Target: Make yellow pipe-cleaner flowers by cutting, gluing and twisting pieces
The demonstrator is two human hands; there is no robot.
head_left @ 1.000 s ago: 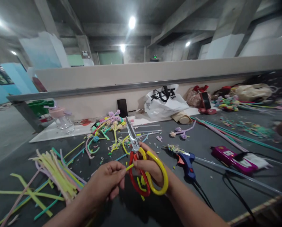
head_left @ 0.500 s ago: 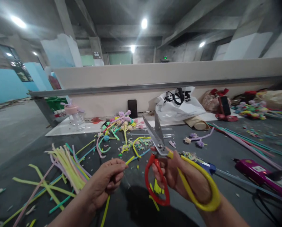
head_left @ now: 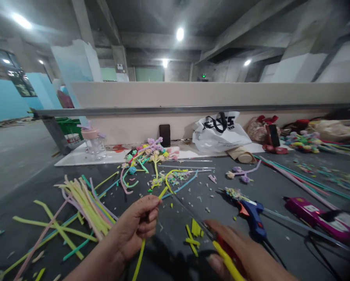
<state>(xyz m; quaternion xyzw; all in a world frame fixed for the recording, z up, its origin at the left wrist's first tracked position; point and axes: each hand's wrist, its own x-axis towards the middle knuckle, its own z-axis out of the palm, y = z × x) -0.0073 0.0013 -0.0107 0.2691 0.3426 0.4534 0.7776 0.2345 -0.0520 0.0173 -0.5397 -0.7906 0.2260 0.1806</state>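
Left hand (head_left: pixel 138 223) pinches a yellow strip (head_left: pixel 163 192), right hand (head_left: pixel 241 239) curls round scissors (head_left: pixel 225 254); a low sweep could scatter those short pieces (head_left: pixel 196 227)!

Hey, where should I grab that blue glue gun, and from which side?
I'd grip the handle from the near right, on your side of the clear glue stick. The glue gun lies on its side, handle angled toward you, orange trigger facing left. Stay off the far-left end: it sits among scraps and may be hot. Your right hand is nearest but holds the scissors.
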